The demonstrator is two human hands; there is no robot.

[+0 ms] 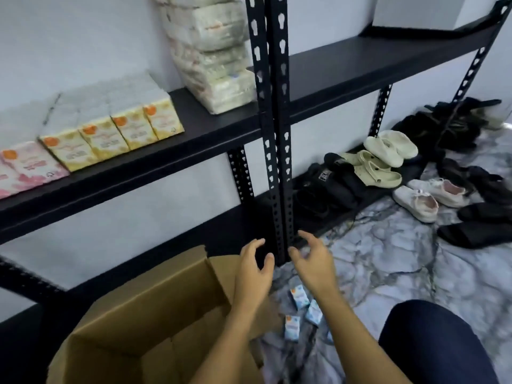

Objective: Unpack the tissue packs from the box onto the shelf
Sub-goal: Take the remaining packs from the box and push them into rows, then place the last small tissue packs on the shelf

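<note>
An open cardboard box (144, 314) stands on the floor at the lower left, its flaps raised. Both my hands hover above its right flap, empty, with fingers loosely curled: my left hand (253, 275) and my right hand (313, 261), a small gap between them. On the black shelf (199, 128) lie yellow tissue packs (116, 134) in a row, pink tissue packs (27, 167) at the far left, and a tall stack of clear-wrapped tissue bundles (213, 54). Small blue tissue packs (300, 306) lie on the floor beneath my forearms.
Black perforated uprights (273, 128) stand just beyond my hands. Several shoes and sandals (388, 167) are scattered on the marble-patterned floor (388, 273) at the right. My knee in dark fabric (432, 345) fills the lower right. A second black shelf (388, 56) runs to the right.
</note>
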